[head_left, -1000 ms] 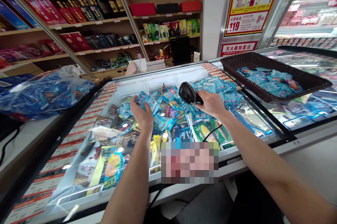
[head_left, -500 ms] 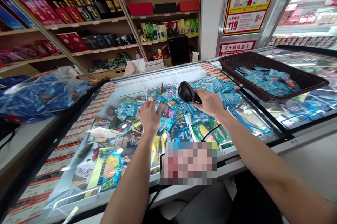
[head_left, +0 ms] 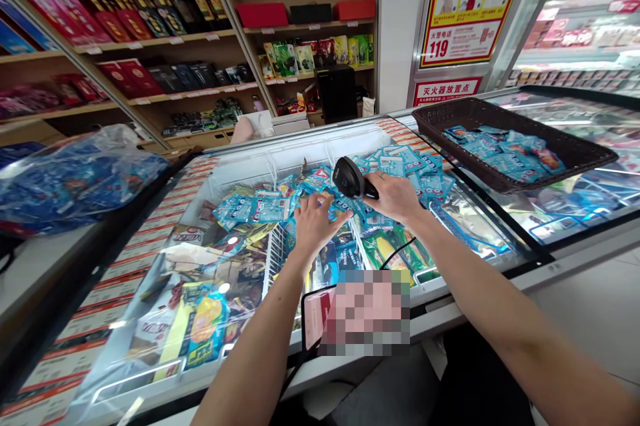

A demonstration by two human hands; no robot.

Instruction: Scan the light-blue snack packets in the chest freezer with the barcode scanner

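My right hand (head_left: 395, 199) grips a black handheld barcode scanner (head_left: 349, 178) by its handle, its head tilted up to the left. A black cable (head_left: 397, 253) runs below that hand. My left hand (head_left: 315, 226) is over the chest freezer's glass top, fingers spread, just left of the scanner. Blue snack packets (head_left: 393, 165) lie spread on the glass beyond my right hand. More flat blue packets (head_left: 273, 209) lie to the left of my left hand. Whether my left fingertips touch a packet, I cannot tell. Near the front edge is a phone (head_left: 315, 319), partly pixelated.
A dark brown basket (head_left: 540, 181) holding blue packets stands on the freezer at right. At left sits a clear plastic bag (head_left: 80, 176) of blue packets. Price labels (head_left: 120, 279) line the freezer's left side. Shelves (head_left: 195, 39) of boxes and bottles stand behind.
My left hand has moved right, closer to the scanner, uncovering the blue packets at its left. The scanner stays in my right hand. More of the phone's left side shows.
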